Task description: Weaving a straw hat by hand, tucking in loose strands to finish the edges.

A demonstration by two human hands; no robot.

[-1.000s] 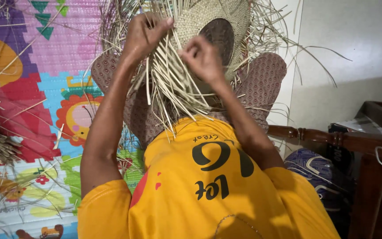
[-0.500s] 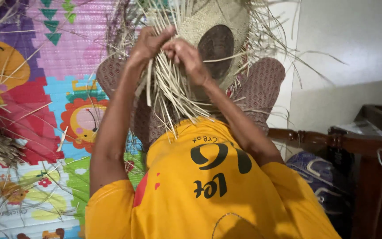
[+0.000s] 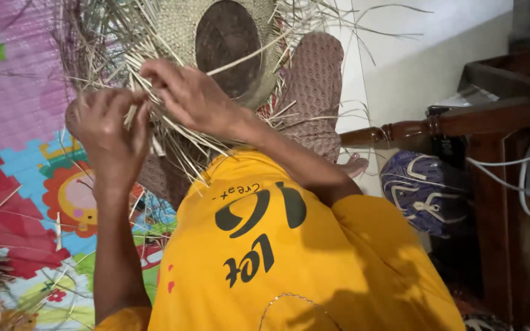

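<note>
Straw strands [image 3: 173, 144] pinched by left hand [image 3: 108, 132] and right hand [image 3: 188, 98] at woven hat [image 3: 179, 30]

Dry, matt straw strips [image 3: 173, 138], rough and fibrous, fringe the tightly woven straw hat [image 3: 185, 30]. Beside the hat, a glossy turned wooden rail [image 3: 437, 125]; below it, a smooth colourful foam mat [image 3: 26, 184].
</note>
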